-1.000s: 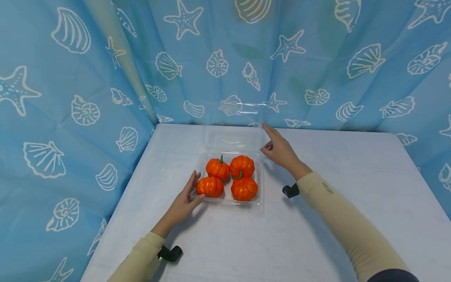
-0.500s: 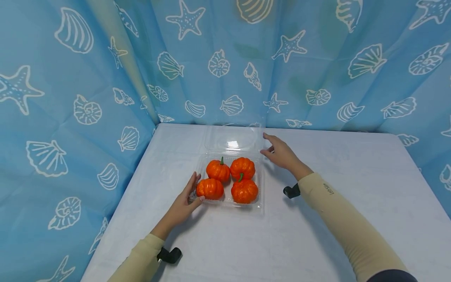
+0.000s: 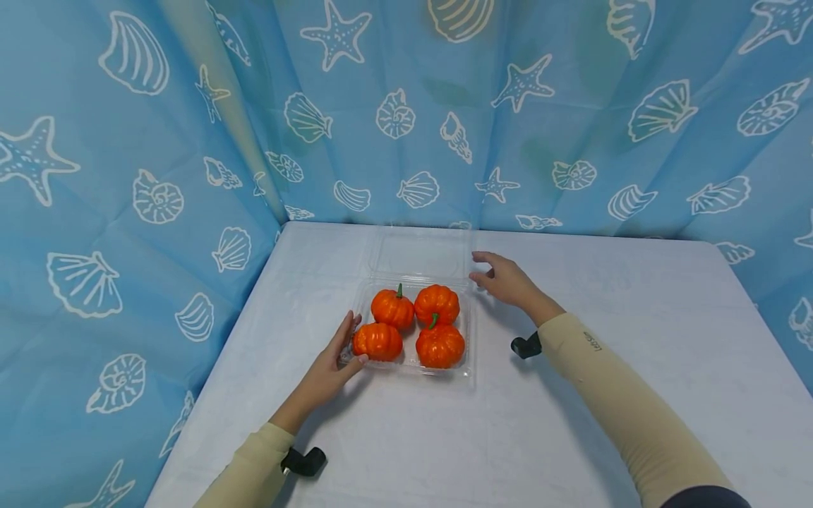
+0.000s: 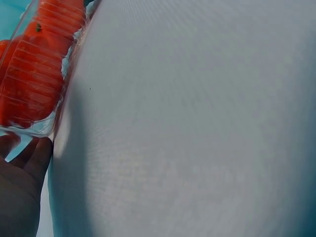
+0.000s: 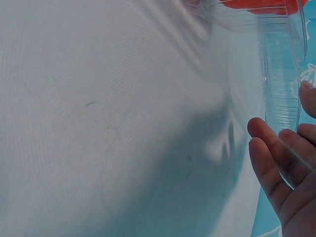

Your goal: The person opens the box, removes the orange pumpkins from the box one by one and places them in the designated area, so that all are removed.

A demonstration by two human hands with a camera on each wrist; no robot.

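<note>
A clear plastic clamshell box (image 3: pixel 409 364) lies on the table with its lid (image 3: pixel 419 255) folded back flat behind it. Inside the base sit several small orange pumpkins (image 3: pixel 440 346), some with green stems. My left hand (image 3: pixel 327 370) rests against the box's left side, thumb at the front corner and fingers extended along the side; in the left wrist view the fingertips (image 4: pixel 44 144) meet the box's end. Beside the lid's right edge is my right hand (image 3: pixel 504 279), fingers extended and thumb apart; whether it touches the lid I cannot tell.
A white cloth covers the table (image 3: pixel 571 423). Behind and to the left hangs a blue curtain (image 3: pixel 356 155) with shell and starfish prints, close to the table's back edge. A black wrist camera (image 3: pixel 305 461) sits on the left wrist.
The lid has tipped backward from nearly upright to lying flat on the table. My right hand has lowered slightly with it. The left hand has stayed at the box's left side.
</note>
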